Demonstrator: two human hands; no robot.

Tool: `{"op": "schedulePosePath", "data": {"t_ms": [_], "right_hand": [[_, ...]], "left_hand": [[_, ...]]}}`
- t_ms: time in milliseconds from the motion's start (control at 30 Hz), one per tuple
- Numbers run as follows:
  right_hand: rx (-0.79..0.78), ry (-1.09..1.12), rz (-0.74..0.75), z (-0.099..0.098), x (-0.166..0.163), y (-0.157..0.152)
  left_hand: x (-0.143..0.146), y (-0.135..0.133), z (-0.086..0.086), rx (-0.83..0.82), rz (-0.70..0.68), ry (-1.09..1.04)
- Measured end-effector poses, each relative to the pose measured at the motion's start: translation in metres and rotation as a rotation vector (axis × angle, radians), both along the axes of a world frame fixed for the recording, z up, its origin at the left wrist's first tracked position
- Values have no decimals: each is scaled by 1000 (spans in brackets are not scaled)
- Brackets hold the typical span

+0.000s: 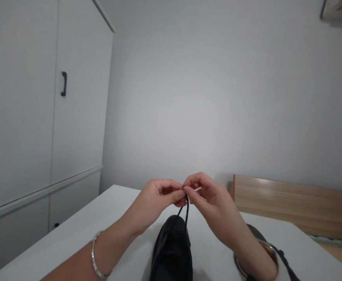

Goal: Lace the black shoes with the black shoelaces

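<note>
- Your left hand (159, 195) is up above the worktop (77, 230), with the fingers curled in and the thumb and first finger pinched shut on a black shoelace (184, 212).
- Your right hand (210, 197) is right next to it, fingertips touching the left ones, and it pinches the same black shoelace too.
- The lace runs down in two thin lines from your fingers to the black shoe (172, 249).
- The black shoe sits on the worktop at the near edge, in the middle, just under your hands, with its toe pointing away from you.
- You have a silver bangle (96, 259) on your left wrist.
- Another dark shoe (261, 249) lies on the worktop under your right arm, near the right corner. Your arm hides most of it.
- A white cupboard (42, 109) with a black handle (63, 84) stands past the left edge of the worktop.
- A wooden board (293, 203) stands past the far right edge.
</note>
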State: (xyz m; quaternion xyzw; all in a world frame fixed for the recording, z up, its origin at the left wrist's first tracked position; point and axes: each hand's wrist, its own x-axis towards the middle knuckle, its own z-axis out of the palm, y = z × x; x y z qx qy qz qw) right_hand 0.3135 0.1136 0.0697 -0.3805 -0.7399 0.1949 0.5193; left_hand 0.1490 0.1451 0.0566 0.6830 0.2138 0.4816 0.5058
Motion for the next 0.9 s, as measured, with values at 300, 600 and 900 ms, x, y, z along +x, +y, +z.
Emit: {"op": "schedulePosePath", "data": {"t_ms": [300, 600, 900], "right_hand": [[-128, 107, 145, -3, 3, 5], [-282, 117, 287, -5, 7, 12], [-270, 125, 286, -13, -4, 5]], "left_hand": [[-5, 2, 2, 26, -45, -21], [-5, -1, 3, 148, 101, 90], [-4, 2, -10, 287, 224, 60]]}}
